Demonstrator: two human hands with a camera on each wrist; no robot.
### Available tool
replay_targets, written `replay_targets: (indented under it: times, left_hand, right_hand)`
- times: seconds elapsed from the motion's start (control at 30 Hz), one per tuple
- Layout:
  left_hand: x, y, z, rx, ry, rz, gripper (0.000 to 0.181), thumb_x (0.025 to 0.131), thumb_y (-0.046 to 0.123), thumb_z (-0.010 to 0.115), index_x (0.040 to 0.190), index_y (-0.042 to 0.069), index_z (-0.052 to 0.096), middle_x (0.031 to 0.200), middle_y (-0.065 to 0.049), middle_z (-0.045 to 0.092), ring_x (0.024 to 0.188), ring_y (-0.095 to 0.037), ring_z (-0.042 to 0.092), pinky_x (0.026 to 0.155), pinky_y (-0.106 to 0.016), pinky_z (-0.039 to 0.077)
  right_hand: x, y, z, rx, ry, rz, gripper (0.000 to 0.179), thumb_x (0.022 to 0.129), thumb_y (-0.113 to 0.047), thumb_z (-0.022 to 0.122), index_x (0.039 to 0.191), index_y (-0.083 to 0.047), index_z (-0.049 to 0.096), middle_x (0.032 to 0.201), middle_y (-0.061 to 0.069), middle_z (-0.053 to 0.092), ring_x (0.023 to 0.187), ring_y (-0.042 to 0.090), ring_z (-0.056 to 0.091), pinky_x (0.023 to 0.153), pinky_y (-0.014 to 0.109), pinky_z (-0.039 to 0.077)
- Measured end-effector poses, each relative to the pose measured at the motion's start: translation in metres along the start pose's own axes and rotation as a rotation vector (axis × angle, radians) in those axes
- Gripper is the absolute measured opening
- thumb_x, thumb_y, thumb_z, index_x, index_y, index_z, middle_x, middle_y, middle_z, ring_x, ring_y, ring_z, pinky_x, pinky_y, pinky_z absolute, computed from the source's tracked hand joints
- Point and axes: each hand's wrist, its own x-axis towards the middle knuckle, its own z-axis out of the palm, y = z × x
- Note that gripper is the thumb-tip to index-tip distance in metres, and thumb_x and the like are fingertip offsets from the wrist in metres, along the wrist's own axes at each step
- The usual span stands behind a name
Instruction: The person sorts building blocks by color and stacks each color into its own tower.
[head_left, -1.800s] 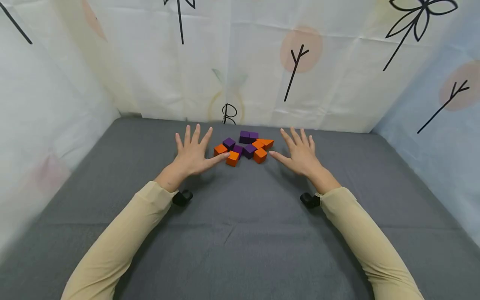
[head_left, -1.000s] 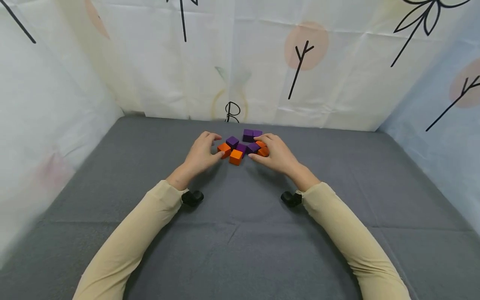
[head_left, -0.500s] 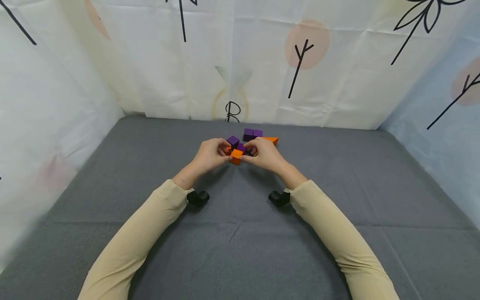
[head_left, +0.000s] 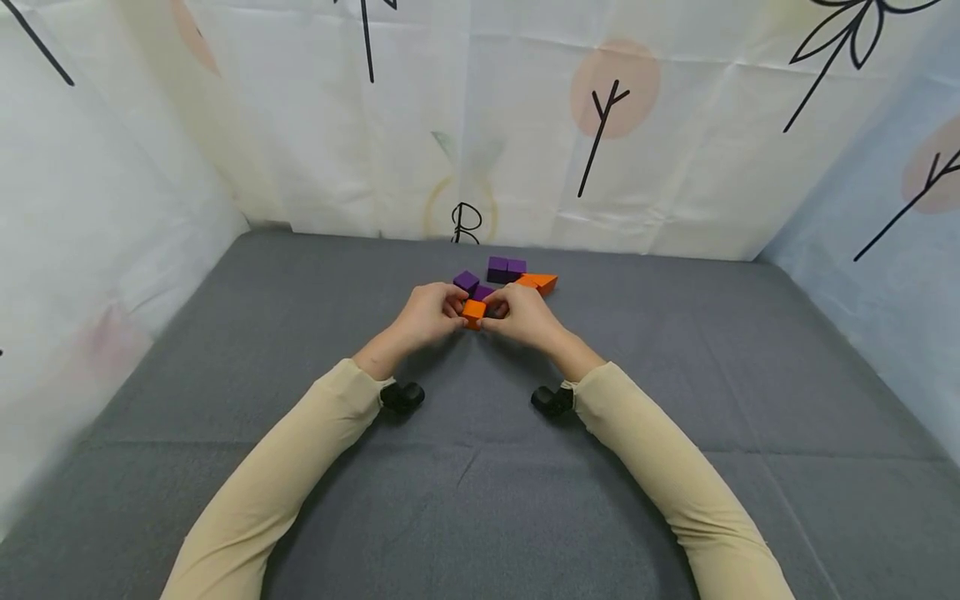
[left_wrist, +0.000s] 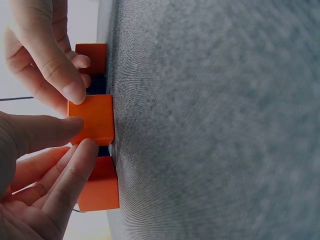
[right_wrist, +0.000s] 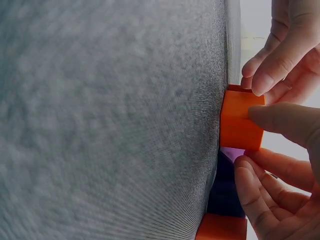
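Note:
Both hands meet at an orange cube (head_left: 473, 310) at the front of a small group of blocks. The left hand (head_left: 427, 315) has its thumb on the cube's near face and its fingers curled at the left side. From the other side the right hand (head_left: 525, 317) holds the same cube between curled fingers and thumb. The cube stands close on the grey cloth. In the left wrist view, another orange cube (left_wrist: 99, 186) sits behind the left fingers, and one more orange block (left_wrist: 92, 57) is partly hidden by the right hand. Dark purple cubes (right_wrist: 226, 192) show behind the right fingers.
Behind the hands are two purple cubes (head_left: 507, 269) side by side, another purple cube (head_left: 466, 282) and orange wedge-shaped blocks (head_left: 542, 282). A grey cloth (head_left: 480, 500) covers the table. A patterned white curtain (head_left: 337, 167) stands along the back edge.
Both hands came inward from spread fingers beside the blocks and curled their fingers at the front orange cube. Lately they have drawn slightly closer together, and an orange block behind the right hand shows again.

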Motion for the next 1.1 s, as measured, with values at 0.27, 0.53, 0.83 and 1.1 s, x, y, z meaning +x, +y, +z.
replay_targets:
  times: [0.27, 0.53, 0.83, 1.1]
  left_hand:
    - [-0.002, -0.001, 0.005, 0.029, -0.006, -0.010, 0.035, 0.088, 0.007, 0.068, 0.121, -0.004, 0.064, 0.099, -0.016, 0.067, 0.089, -0.025, 0.064, 0.079, -0.033, 0.053]
    - [-0.005, 0.004, 0.003, 0.009, 0.008, -0.047, 0.030, 0.087, 0.009, 0.070, 0.115, -0.003, 0.066, 0.101, -0.016, 0.068, 0.089, -0.025, 0.066, 0.078, -0.034, 0.055]
    - [-0.018, -0.003, -0.002, -0.026, -0.004, -0.066, 0.032, 0.086, 0.009, 0.072, 0.115, -0.002, 0.066, 0.103, -0.017, 0.070, 0.092, -0.026, 0.068, 0.078, -0.035, 0.056]
    - [-0.026, -0.002, -0.009, -0.078, -0.015, -0.064, 0.030, 0.086, 0.009, 0.071, 0.115, 0.000, 0.066, 0.107, -0.017, 0.070, 0.096, -0.026, 0.068, 0.082, -0.036, 0.055]
  right_hand:
    - [-0.004, 0.002, 0.002, 0.078, -0.040, 0.026, 0.036, 0.087, -0.014, 0.069, 0.120, 0.002, 0.065, 0.104, 0.015, 0.070, 0.091, 0.024, 0.067, 0.081, 0.034, 0.054]
    - [-0.005, 0.001, 0.000, 0.113, -0.059, 0.036, 0.033, 0.087, -0.011, 0.070, 0.117, 0.001, 0.065, 0.105, 0.015, 0.071, 0.094, 0.024, 0.068, 0.084, 0.034, 0.054]
    - [-0.007, -0.009, 0.003, 0.145, -0.111, 0.054, 0.033, 0.087, -0.014, 0.071, 0.116, 0.000, 0.064, 0.110, 0.013, 0.070, 0.098, 0.022, 0.069, 0.084, 0.032, 0.054]
    - [-0.011, -0.013, 0.003, 0.182, -0.103, 0.027, 0.031, 0.086, -0.014, 0.073, 0.112, 0.000, 0.065, 0.108, 0.013, 0.070, 0.097, 0.022, 0.069, 0.083, 0.029, 0.055]
